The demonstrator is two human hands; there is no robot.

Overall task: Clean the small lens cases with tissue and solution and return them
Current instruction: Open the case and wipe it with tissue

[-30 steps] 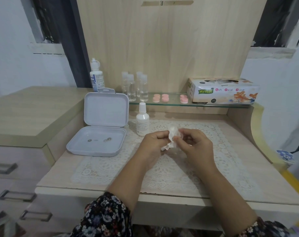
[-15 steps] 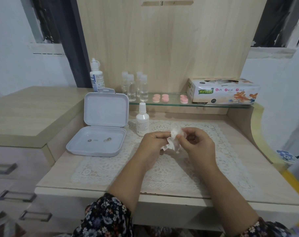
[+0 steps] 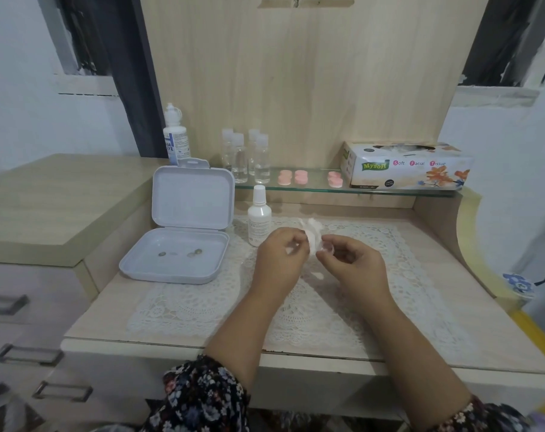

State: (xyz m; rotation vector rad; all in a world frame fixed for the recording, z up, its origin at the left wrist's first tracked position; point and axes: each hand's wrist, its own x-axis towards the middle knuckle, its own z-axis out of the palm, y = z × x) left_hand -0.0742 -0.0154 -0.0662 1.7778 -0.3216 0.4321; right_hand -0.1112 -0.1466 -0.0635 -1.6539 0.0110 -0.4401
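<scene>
Left grip: I see my left hand (image 3: 280,251) at frame centre, fingers pinched around the white tissue (image 3: 313,233).
Right grip: my right hand (image 3: 347,260) pinches a small clear lens case (image 3: 325,249), touching the tissue.
Wiping: I judge short twists with light pressure suit best.
Other cases: pink cases (image 3: 293,177) sit on the glass shelf (image 3: 314,185), upper centre.
Worktop (image 3: 109,304): I'd work low over it.

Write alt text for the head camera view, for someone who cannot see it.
Two bare hands, left hand and right hand, hold a crumpled white tissue between them above a lace mat on a wooden desk. To the left lies an open white box; pink lens cases sit on a glass shelf behind.
</scene>
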